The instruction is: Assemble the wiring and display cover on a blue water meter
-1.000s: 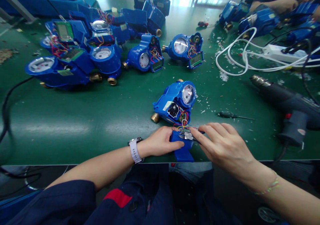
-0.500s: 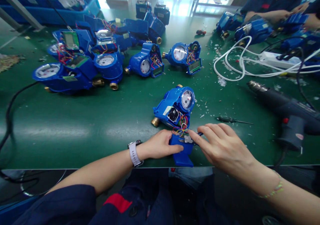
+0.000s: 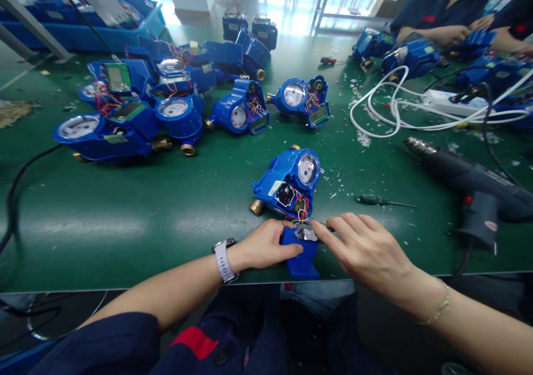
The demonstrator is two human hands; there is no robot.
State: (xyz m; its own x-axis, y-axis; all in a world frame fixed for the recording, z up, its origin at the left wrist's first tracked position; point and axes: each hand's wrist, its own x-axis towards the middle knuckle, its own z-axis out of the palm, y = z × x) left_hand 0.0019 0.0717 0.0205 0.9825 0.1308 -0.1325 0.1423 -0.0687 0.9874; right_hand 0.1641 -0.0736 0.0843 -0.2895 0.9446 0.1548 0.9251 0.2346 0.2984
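Observation:
A blue water meter (image 3: 277, 183) with a round dial lies tilted on the green table, its wiring compartment open towards me. Coloured wires (image 3: 301, 204) run from it to a blue cover (image 3: 303, 264) at the table's front edge. My left hand (image 3: 266, 245) is closed on the cover's left side, thumb on top. My right hand (image 3: 364, 247) grips what looks like a pair of pliers, its metal head (image 3: 306, 234) over the cover's upper end beside the wires. The fingers mostly hide its handles.
Several more blue meters (image 3: 179, 108) stand at the back left and middle. To the right are a screwdriver (image 3: 385, 201), a heat gun (image 3: 470, 178) and a white power strip (image 3: 453, 101) with coiled cable. A co-worker's hands (image 3: 458, 33) are at the far right.
The metal head of the pliers has turned slightly and shifted against the cover. Both hands stay in nearly the same place; the whole view has shifted a little.

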